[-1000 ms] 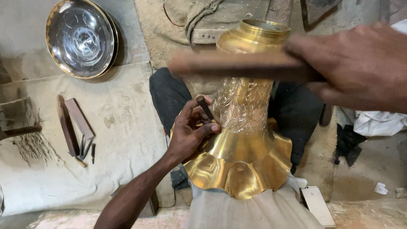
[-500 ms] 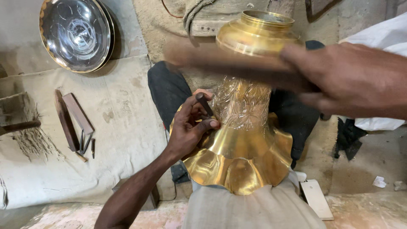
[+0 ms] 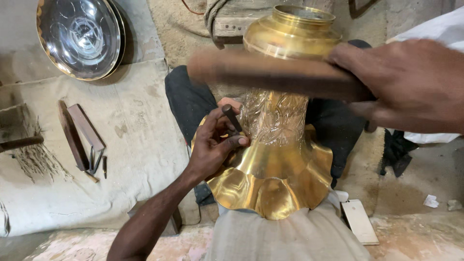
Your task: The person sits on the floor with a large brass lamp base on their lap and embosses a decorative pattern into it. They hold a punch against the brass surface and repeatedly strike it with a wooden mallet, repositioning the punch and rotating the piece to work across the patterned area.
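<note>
Below, stained floor cloth (image 3: 125, 135); left fingers (image 3: 227, 142) gripping punch (image 3: 232, 118), right fingers (image 3: 386, 104) gripping wooden mallet (image 3: 270, 72)

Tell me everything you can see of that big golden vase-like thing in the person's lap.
The brass vessel looks like polished yellow metal. It has a wide, wavy flared rim nearest the camera, a narrow neck covered in raised ornamental pattern, and a rounded ringed end pointing away. It lies tilted across the person's lap. The left hand rests on the flare, holding a small dark punch against the patterned neck. The right hand holds a blurred wooden mallet above it.
</note>
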`<state>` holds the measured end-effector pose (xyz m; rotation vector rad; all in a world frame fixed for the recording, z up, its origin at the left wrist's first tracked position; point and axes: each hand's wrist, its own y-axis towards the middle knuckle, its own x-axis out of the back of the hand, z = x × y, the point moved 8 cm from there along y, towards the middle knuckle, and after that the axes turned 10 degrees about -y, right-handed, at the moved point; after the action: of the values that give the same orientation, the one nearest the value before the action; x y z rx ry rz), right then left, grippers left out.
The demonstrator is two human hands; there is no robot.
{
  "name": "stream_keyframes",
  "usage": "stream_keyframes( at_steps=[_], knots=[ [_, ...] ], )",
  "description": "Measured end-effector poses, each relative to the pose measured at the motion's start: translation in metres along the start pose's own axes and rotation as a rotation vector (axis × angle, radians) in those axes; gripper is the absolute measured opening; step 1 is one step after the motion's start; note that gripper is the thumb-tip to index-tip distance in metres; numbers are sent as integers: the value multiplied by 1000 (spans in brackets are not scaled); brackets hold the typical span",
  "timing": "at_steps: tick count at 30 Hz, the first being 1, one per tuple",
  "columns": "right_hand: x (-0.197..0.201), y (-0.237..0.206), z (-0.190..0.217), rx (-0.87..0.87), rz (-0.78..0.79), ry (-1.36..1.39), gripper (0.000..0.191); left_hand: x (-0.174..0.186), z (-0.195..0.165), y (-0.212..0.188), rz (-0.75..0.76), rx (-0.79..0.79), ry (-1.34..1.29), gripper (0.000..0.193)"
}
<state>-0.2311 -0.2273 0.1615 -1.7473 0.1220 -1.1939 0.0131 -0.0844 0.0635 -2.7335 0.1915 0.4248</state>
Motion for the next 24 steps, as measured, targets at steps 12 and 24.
stream_keyframes(
  at_steps=[12, 24],
  knots=[
    [13, -4, 1, -43, -80, -156, 53, -2, -2, 2, 20, 5, 9, 59],
    [-3, -11, 0, -83, 63, -264, 54, -5, -10, 5, 64, -26, 125, 60]
  ],
)
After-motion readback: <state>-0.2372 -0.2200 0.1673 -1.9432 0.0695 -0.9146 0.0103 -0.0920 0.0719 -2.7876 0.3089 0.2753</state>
